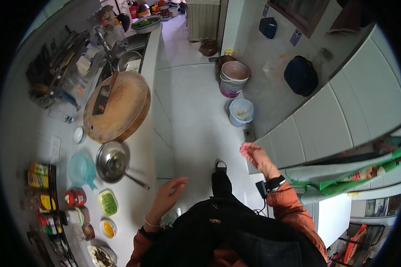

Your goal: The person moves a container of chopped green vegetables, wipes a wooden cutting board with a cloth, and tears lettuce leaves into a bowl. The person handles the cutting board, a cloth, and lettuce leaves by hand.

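Note:
My left hand [169,197] hangs beside the edge of the white countertop [137,187], fingers apart and holding nothing. Over the floor to the right is my right hand [255,156], also empty, with its fingers loosely curled. On the counter nearest my left hand lies a steel pan or ladle-like pot with a long handle [113,162]. Close to it are an oval dish of chopped green herbs [108,203] and a small bowl with egg yolk [108,229]. Farther up, a cleaver [102,100] rests flat on a thick round wooden chopping block [127,100].
A turquoise plastic dipper [82,169] and a red-lidded jar [75,197] stand near the wall. A light blue bin [241,112] and a pink-topped bucket [234,78] stand on the floor ahead. White cabinets [324,116] line the right side. A metal bowl [129,61] sits by the sink.

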`<move>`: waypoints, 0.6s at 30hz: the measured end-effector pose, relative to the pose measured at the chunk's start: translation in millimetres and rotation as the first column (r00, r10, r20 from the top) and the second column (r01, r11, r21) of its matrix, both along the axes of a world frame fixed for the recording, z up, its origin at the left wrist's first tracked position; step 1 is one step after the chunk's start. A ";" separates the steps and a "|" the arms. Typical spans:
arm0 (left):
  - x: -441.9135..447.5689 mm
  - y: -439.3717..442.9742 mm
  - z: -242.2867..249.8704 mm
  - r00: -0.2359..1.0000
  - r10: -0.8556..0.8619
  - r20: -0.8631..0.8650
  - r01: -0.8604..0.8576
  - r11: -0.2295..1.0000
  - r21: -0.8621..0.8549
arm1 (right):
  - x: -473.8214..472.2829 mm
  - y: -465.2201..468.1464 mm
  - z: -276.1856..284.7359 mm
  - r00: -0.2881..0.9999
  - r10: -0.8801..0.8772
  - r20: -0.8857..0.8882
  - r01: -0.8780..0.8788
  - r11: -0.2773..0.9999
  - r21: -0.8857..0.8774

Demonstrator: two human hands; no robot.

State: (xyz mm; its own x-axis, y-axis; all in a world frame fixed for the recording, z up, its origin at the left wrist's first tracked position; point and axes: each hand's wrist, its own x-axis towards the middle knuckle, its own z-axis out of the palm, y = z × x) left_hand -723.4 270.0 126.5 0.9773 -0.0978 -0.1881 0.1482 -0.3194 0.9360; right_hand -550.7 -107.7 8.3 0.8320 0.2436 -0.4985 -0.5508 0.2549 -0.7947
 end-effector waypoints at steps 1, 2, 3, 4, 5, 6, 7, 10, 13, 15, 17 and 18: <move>22.6 -6.2 -2.1 1.000 -0.001 0.013 0.001 1.000 0.014 | 37.1 -19.8 -5.2 0.998 -0.015 0.065 0.012 0.999 0.045; 48.4 -12.2 -2.9 1.000 0.026 0.003 -0.026 0.999 0.022 | 78.5 -36.3 -11.0 0.995 -0.056 0.084 0.058 0.998 -0.025; 74.5 -18.1 -1.4 0.998 0.059 0.000 -0.059 0.998 0.036 | 121.8 -46.8 -19.1 0.989 -0.069 0.131 0.074 0.997 -0.035; 96.1 -27.2 1.9 0.993 0.103 -0.064 -0.097 0.992 0.085 | 158.0 -58.6 -28.5 0.985 -0.125 0.116 0.136 0.986 -0.096; 113.2 -35.2 6.8 0.992 0.125 -0.025 -0.123 0.991 0.041 | 188.6 -69.7 -40.0 0.981 -0.155 0.120 0.162 0.986 -0.049; 133.0 -42.3 12.3 0.986 0.163 -0.030 -0.162 0.986 0.031 | 224.7 -79.9 -49.9 0.972 -0.222 0.079 0.227 0.972 -0.057; 154.8 -48.4 17.8 0.979 0.202 0.002 -0.202 0.979 -0.002 | 262.2 -87.8 -58.7 0.962 -0.264 0.073 0.264 0.964 0.019; 207.5 -55.8 33.5 0.979 0.200 0.037 -0.203 0.976 0.081 | 336.4 -124.6 -84.6 0.876 0.280 0.393 0.077 0.722 -0.688; 251.9 -56.5 41.0 0.974 0.226 0.023 -0.227 0.967 0.120 | 383.9 -118.2 -113.0 0.934 -0.350 0.071 0.353 0.876 -0.329; 281.0 -54.2 41.7 0.970 0.242 -0.018 -0.238 0.964 0.117 | 390.2 -110.1 -127.3 0.907 -0.405 0.115 0.421 0.859 -0.292; 311.0 -50.7 38.4 0.972 0.234 -0.009 -0.231 0.966 0.118 | 382.4 -103.3 -137.5 0.913 -0.392 0.111 0.407 0.881 -0.240; 327.6 -47.4 35.9 0.973 0.231 -0.013 -0.228 0.965 0.126 | 376.7 -98.3 -141.9 0.927 -0.364 0.094 0.375 0.908 -0.188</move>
State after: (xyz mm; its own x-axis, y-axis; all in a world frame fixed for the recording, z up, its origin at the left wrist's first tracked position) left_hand -395.9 222.6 162.4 0.9651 0.1543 -0.2117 0.2561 -0.3861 0.8862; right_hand -174.0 -206.0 -133.7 0.8711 -0.1859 -0.4546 -0.4010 0.2655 -0.8768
